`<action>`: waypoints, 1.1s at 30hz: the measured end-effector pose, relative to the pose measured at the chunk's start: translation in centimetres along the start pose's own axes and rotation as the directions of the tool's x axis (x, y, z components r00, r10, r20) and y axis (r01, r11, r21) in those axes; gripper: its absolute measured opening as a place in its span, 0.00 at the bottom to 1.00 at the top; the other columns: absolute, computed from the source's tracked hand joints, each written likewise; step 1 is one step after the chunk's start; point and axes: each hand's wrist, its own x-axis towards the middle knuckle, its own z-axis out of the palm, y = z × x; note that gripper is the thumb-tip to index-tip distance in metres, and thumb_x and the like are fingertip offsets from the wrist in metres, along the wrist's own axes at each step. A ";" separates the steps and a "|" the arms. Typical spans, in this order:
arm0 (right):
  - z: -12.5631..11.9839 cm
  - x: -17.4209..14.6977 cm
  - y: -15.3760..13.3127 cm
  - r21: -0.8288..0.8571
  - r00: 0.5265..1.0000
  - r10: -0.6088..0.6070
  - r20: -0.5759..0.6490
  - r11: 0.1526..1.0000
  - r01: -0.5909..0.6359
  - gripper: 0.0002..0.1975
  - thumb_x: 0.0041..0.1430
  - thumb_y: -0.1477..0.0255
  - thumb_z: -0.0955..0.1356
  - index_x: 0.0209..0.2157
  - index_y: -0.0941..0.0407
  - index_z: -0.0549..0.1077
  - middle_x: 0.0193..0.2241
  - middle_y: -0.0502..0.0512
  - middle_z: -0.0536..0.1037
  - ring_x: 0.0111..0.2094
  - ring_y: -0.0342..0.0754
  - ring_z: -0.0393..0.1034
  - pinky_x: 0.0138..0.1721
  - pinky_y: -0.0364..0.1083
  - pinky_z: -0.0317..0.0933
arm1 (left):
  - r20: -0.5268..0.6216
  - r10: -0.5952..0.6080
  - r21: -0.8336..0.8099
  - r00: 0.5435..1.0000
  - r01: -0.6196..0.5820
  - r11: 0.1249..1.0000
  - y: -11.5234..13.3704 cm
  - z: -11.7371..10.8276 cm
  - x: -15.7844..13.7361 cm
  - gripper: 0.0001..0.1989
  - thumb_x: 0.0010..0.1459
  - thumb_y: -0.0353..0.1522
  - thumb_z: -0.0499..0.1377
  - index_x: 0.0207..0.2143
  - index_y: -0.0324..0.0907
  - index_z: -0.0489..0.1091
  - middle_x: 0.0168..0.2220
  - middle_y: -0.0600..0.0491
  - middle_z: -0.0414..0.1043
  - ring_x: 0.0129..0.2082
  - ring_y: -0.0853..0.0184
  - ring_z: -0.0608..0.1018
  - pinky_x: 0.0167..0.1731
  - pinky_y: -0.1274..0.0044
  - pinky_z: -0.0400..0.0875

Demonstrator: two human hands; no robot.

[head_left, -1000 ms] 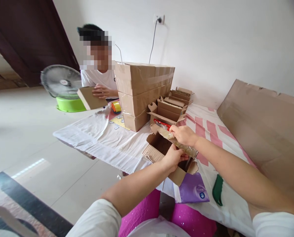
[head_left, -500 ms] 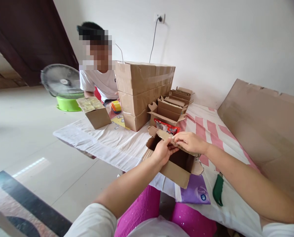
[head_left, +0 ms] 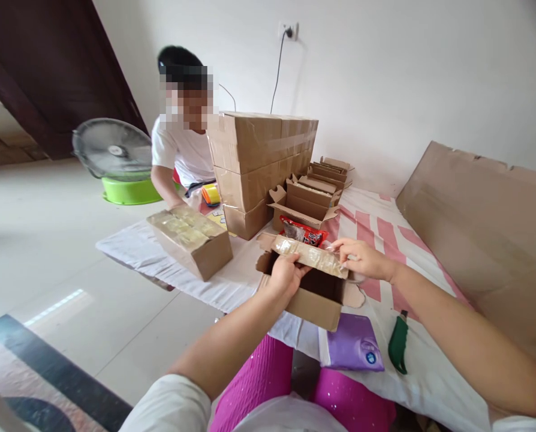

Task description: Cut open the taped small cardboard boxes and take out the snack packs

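Observation:
In front of me an open cardboard box (head_left: 315, 307) stands near the table edge, its flaps folded outward. Shiny clear tape (head_left: 304, 249) runs along its raised far flap. My left hand (head_left: 286, 277) grips that flap, thumb on the taped face and fingers on the box's inner side. At the flap's right end, my right hand (head_left: 367, 260) is closed in a pinch on what looks like a loose bit of the tape; the fingertips partly hide it. Just behind the flap lies a red printed packet (head_left: 301, 231).
A purple tissue pack (head_left: 353, 343) and a green-handled cutter (head_left: 399, 343) lie near the box. Taped cartons (head_left: 261, 144) are stacked beyond, beside open boxes (head_left: 310, 204). Across the table, a person (head_left: 182, 147) reaches to a taped box (head_left: 191, 240). A cardboard sheet (head_left: 479, 228) leans right.
My right hand has moved right, away from my left, along the flap. The flap now tilts its taped face towards me. The other person's box has shifted right and nearer.

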 end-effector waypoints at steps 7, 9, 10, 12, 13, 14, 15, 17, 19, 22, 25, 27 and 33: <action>-1.3 -1.7 0.9 -0.068 0.909 0.262 -0.324 0.952 -0.298 0.07 0.56 0.71 0.63 0.37 0.54 0.70 0.25 0.49 0.76 0.26 0.46 0.70 0.31 0.45 0.64 | 0.088 -0.043 0.025 0.995 0.041 0.999 -0.2 -0.1 -0.2 0.06 0.58 0.22 0.54 0.36 0.37 0.68 0.31 0.49 0.76 0.30 0.67 0.79 0.42 0.64 0.79; -1.1 -1.6 0.1 -0.087 0.908 0.230 -0.349 0.957 -0.276 0.13 0.57 0.72 0.63 0.44 0.54 0.69 0.25 0.48 0.76 0.25 0.45 0.69 0.30 0.45 0.63 | 0.100 -0.066 0.039 0.993 0.063 0.997 -0.5 0.0 -0.2 0.05 0.59 0.23 0.54 0.36 0.37 0.68 0.30 0.49 0.76 0.29 0.67 0.79 0.40 0.65 0.79; -1.0 -1.7 -0.2 -0.104 0.908 0.217 -0.359 0.957 -0.270 0.14 0.57 0.72 0.63 0.46 0.54 0.69 0.26 0.49 0.77 0.26 0.45 0.69 0.30 0.45 0.63 | 0.105 -0.074 0.046 0.992 0.069 0.997 -0.5 0.1 -0.2 0.04 0.60 0.24 0.54 0.36 0.37 0.67 0.30 0.49 0.76 0.28 0.67 0.79 0.39 0.66 0.79; -0.8 -1.9 -0.3 -0.131 0.903 0.198 -0.382 0.955 -0.265 0.12 0.56 0.72 0.63 0.41 0.54 0.73 0.30 0.51 0.78 0.28 0.46 0.71 0.31 0.45 0.64 | 0.119 -0.080 0.060 0.990 0.073 0.996 -0.4 0.0 0.0 0.03 0.60 0.25 0.54 0.36 0.37 0.67 0.30 0.49 0.75 0.27 0.68 0.79 0.37 0.69 0.79; -0.7 -2.2 -0.1 -0.137 0.898 0.186 -0.398 0.956 -0.259 0.10 0.56 0.72 0.63 0.37 0.54 0.74 0.31 0.52 0.79 0.29 0.47 0.72 0.31 0.46 0.65 | 0.127 -0.077 0.066 0.989 0.069 0.995 -0.3 0.0 0.1 0.03 0.60 0.25 0.55 0.36 0.37 0.67 0.30 0.49 0.75 0.27 0.68 0.78 0.36 0.70 0.78; -0.6 -2.6 0.3 -0.140 0.893 0.170 -0.416 0.959 -0.248 0.08 0.55 0.73 0.63 0.33 0.54 0.74 0.31 0.53 0.79 0.32 0.49 0.73 0.33 0.47 0.66 | 0.135 -0.074 0.071 0.988 0.065 0.995 -0.1 0.0 0.2 0.02 0.60 0.25 0.56 0.36 0.38 0.67 0.30 0.50 0.74 0.26 0.69 0.78 0.36 0.71 0.78; -0.5 -3.1 0.7 -0.143 0.888 0.152 -0.434 0.962 -0.234 0.07 0.54 0.73 0.63 0.30 0.54 0.74 0.33 0.55 0.79 0.35 0.50 0.73 0.37 0.48 0.67 | 0.142 -0.072 0.073 0.987 0.062 0.995 0.2 0.0 0.3 0.02 0.59 0.26 0.56 0.36 0.38 0.67 0.29 0.50 0.74 0.26 0.70 0.78 0.37 0.71 0.78; -0.3 -4.1 1.6 -0.142 0.876 0.129 -0.465 0.966 -0.217 0.06 0.52 0.74 0.64 0.27 0.54 0.74 0.41 0.57 0.78 0.45 0.54 0.73 0.47 0.53 0.66 | 0.184 -0.056 0.083 0.981 0.041 0.996 0.6 0.2 0.6 0.02 0.60 0.28 0.57 0.35 0.38 0.66 0.30 0.50 0.73 0.29 0.69 0.78 0.39 0.72 0.77; 0.0 -5.2 2.4 -0.113 0.856 0.147 -0.495 0.966 -0.231 0.06 0.53 0.72 0.65 0.27 0.54 0.74 0.51 0.59 0.73 0.54 0.56 0.68 0.54 0.57 0.61 | 0.259 0.021 0.128 0.966 -0.056 0.990 0.9 0.2 0.8 0.06 0.61 0.32 0.57 0.39 0.38 0.66 0.37 0.48 0.74 0.36 0.66 0.80 0.43 0.70 0.75; 0.4 -6.6 3.7 0.037 0.782 0.269 -0.562 0.953 -0.301 0.09 0.57 0.66 0.65 0.30 0.54 0.75 0.50 0.60 0.75 0.52 0.56 0.69 0.55 0.58 0.61 | 0.430 0.233 0.395 0.873 -0.413 0.820 0.8 -0.3 0.8 0.18 0.60 0.35 0.56 0.52 0.42 0.62 0.55 0.43 0.67 0.52 0.60 0.75 0.52 0.65 0.70; 0.8 -8.0 4.9 0.313 0.647 0.487 -0.587 0.873 -0.374 0.15 0.57 0.57 0.66 0.32 0.54 0.75 0.36 0.59 0.80 0.40 0.53 0.75 0.46 0.56 0.68 | 0.747 0.162 0.616 0.645 -0.763 0.195 0.0 -1.3 0.5 0.26 0.56 0.35 0.60 0.57 0.42 0.61 0.61 0.40 0.62 0.61 0.54 0.66 0.60 0.60 0.59; 1.0 -8.8 5.6 0.481 0.566 0.618 -0.546 0.784 -0.392 0.19 0.54 0.53 0.67 0.32 0.55 0.75 0.31 0.58 0.80 0.33 0.51 0.75 0.39 0.54 0.70 | 0.848 -0.039 0.507 0.529 -0.829 -0.237 -0.7 -1.9 0.3 0.28 0.56 0.34 0.61 0.58 0.40 0.62 0.63 0.38 0.60 0.64 0.51 0.61 0.62 0.57 0.53; 2.6 -11.7 6.9 0.545 0.424 0.701 -0.573 0.713 -0.442 0.19 0.40 0.57 0.75 0.29 0.55 0.74 0.26 0.54 0.78 0.28 0.47 0.71 0.34 0.48 0.68 | 0.823 -0.202 0.240 0.531 -0.648 -0.723 -0.3 -1.7 0.8 0.22 0.61 0.25 0.50 0.57 0.42 0.65 0.45 0.42 0.73 0.47 0.54 0.74 0.56 0.55 0.56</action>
